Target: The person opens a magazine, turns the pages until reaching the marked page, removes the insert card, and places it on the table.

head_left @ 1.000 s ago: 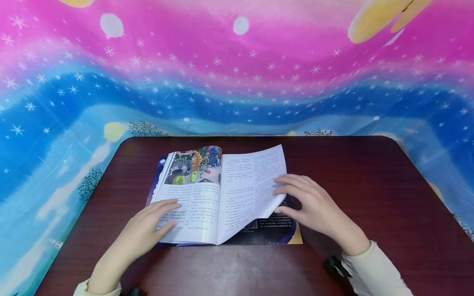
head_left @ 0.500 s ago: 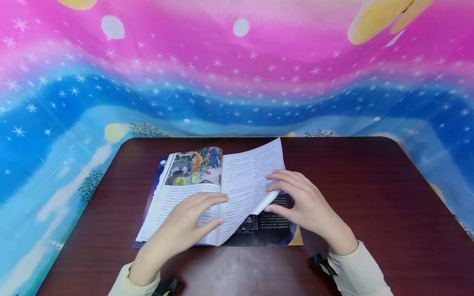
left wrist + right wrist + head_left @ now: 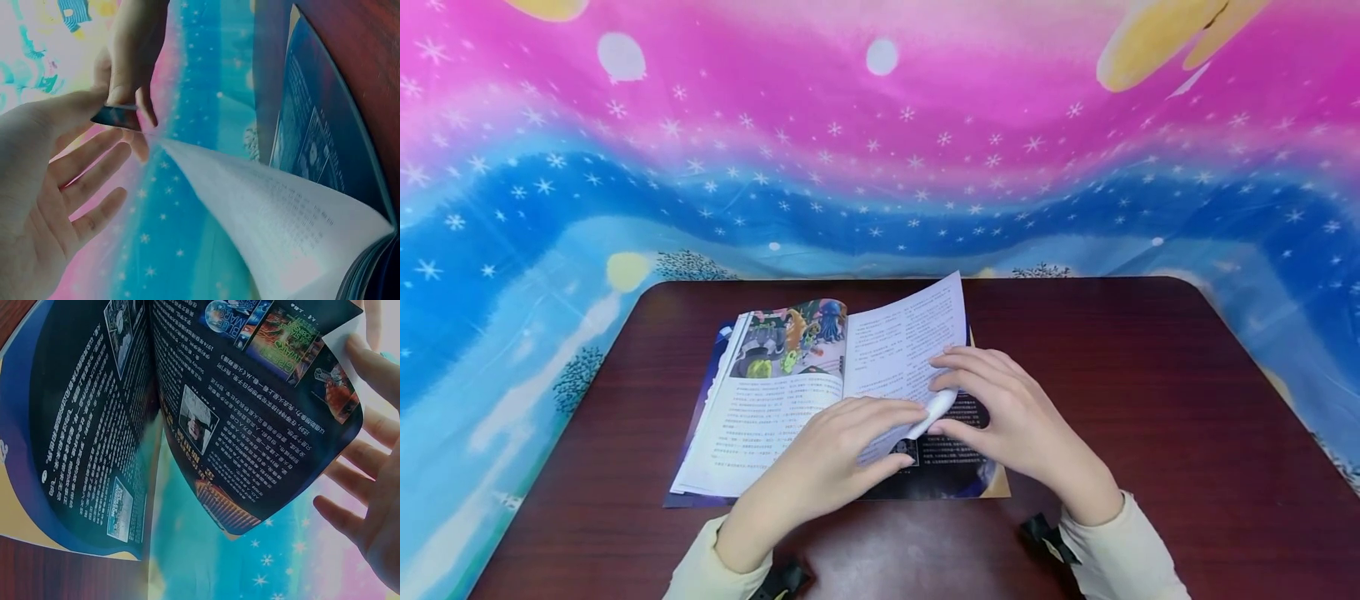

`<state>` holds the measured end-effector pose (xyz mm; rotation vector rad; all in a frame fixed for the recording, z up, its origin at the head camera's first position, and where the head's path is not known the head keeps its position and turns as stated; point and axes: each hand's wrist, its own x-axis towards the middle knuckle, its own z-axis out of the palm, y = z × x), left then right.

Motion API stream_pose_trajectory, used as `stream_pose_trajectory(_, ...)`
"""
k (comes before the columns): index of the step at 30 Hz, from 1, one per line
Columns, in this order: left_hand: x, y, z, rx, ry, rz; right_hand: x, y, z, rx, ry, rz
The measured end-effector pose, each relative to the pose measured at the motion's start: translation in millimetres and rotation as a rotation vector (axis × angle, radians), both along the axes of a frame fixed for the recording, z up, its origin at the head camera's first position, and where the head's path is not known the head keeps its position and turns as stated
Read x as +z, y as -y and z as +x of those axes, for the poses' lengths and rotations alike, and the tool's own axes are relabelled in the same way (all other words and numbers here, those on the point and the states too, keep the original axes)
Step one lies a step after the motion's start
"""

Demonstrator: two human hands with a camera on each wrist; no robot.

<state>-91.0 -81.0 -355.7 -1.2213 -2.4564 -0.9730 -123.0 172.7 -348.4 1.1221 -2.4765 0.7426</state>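
An open magazine (image 3: pixel 745 442) lies on the table, its left page showing a colourful picture above text. Its right-hand page (image 3: pixel 895 333) is lifted and curled, its far corner standing up. My right hand (image 3: pixel 1007 408) pinches the near corner of this page between thumb and fingers. Close beside it, my left hand (image 3: pixel 835 450) reaches across the magazine with fingers extended, fingertips at the curled edge; whether they touch it I cannot tell. In the right wrist view, the underside of the lifted page (image 3: pixel 250 425) is dark with small pictures. A black page (image 3: pixel 955 450) lies beneath.
A dark reddish-brown table (image 3: pixel 1150 400) surrounds the magazine. Behind it hangs a pink and blue cloth (image 3: pixel 880 167) with white snowflakes. Black straps (image 3: pixel 1048 537) sit at the wrists, by the pale sleeves.
My left hand has moved right from the left page to the lifted page's curled edge. My right hand has drawn slightly left, and the page curls higher.
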Motion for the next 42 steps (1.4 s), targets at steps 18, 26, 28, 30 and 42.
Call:
stream_pose_trajectory(18, -5.0, 3.0, -1.0, 0.229, -0.101, 0.07, 3.9, -0.7, 5.8, -0.049, -0.027, -0.035)
stream_pose_trajectory(26, -12.6, 24.7, 1.7, 0.343, -0.124, 0.123, -2.7, -0.8, 8.7, -0.055, -0.015, -0.038)
stream_pose_trajectory(28, -14.8, 31.4, 2.6, 0.374, -0.132, 0.134, -5.7, -3.5, 10.1, -0.058, -0.012, -0.013)
stream_pose_trajectory(30, -16.4, 37.9, 3.4, 0.405, -0.135, 0.141, -8.7, -8.0, 11.6, -0.062, -0.003, 0.01)
stream_pose_trajectory(42, -25.6, 76.1, 15.3, 0.668, -0.086, 0.128, -24.6, -35.6, 17.9, -0.081, -0.009, 0.111)
